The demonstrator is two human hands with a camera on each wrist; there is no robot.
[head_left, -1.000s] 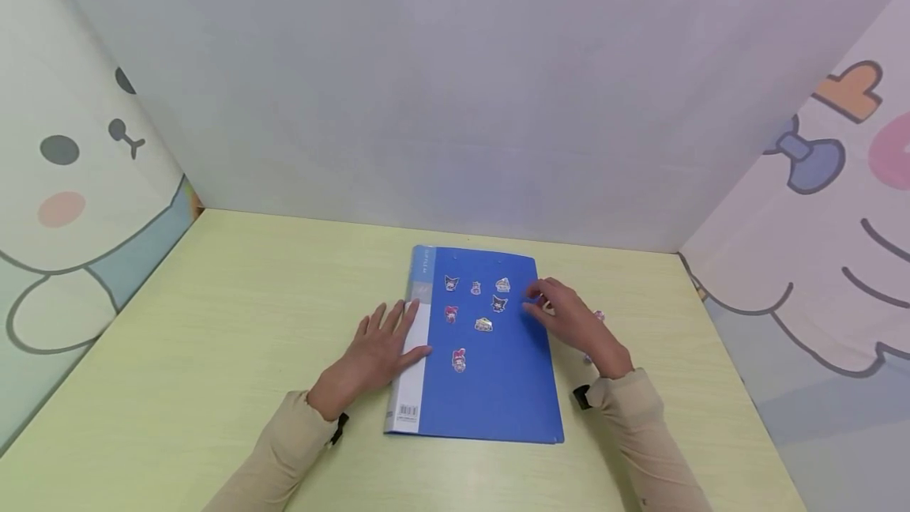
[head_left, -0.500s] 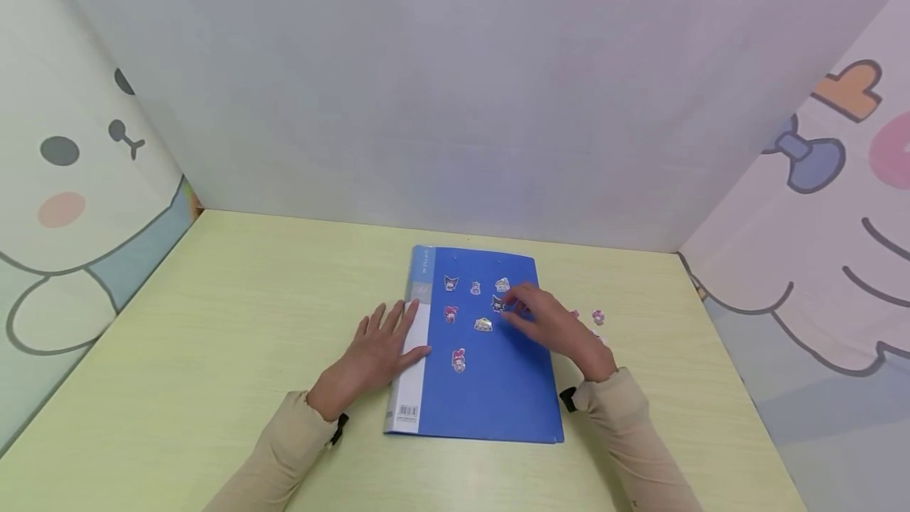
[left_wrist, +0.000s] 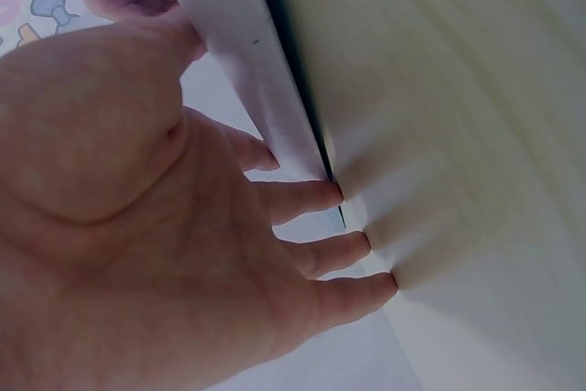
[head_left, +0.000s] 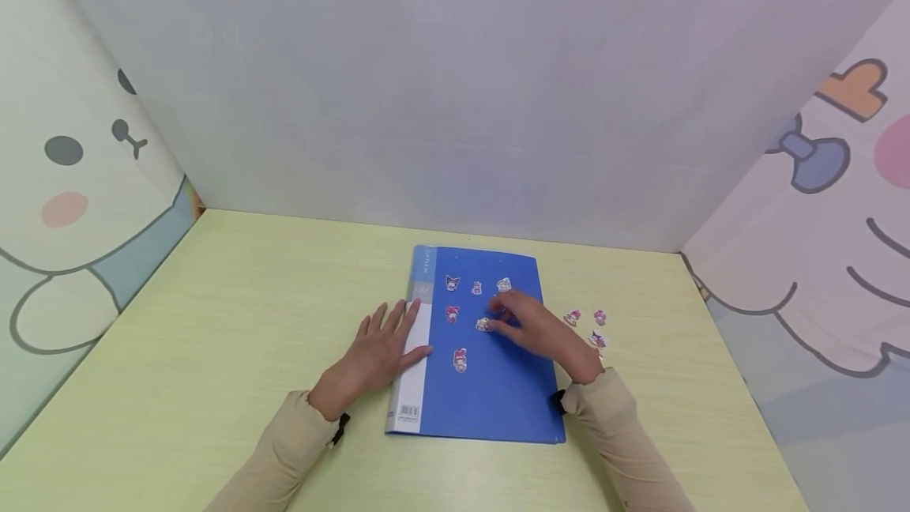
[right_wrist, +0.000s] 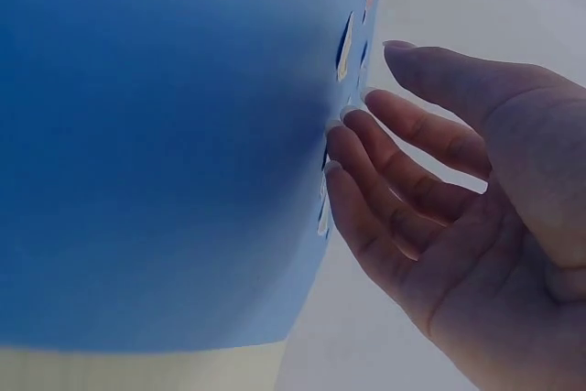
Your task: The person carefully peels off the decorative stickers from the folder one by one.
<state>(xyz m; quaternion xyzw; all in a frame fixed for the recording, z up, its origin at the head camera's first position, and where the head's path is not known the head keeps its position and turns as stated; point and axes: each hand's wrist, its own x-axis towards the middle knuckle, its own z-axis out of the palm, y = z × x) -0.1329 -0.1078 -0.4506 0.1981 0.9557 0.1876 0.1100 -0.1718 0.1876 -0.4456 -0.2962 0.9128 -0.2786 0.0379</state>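
Left of centre in the head view, the left hand (head_left: 371,355) rests with fingers spread, gripping nothing, thumb on the folder (head_left: 490,401) at lower centre. Over the folder, the right hand (head_left: 533,328), its thumb apart from loosely bent fingers, holds nothing visible beside a yellow sticker (head_left: 484,324); farther off, a pale wall (head_left: 426,85) fills the top.

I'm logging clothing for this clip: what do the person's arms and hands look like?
Both sleeves are long and beige. A black item shows at each wrist, too small to identify. The left hand and right hand are bare: no gloves, and no rings show.
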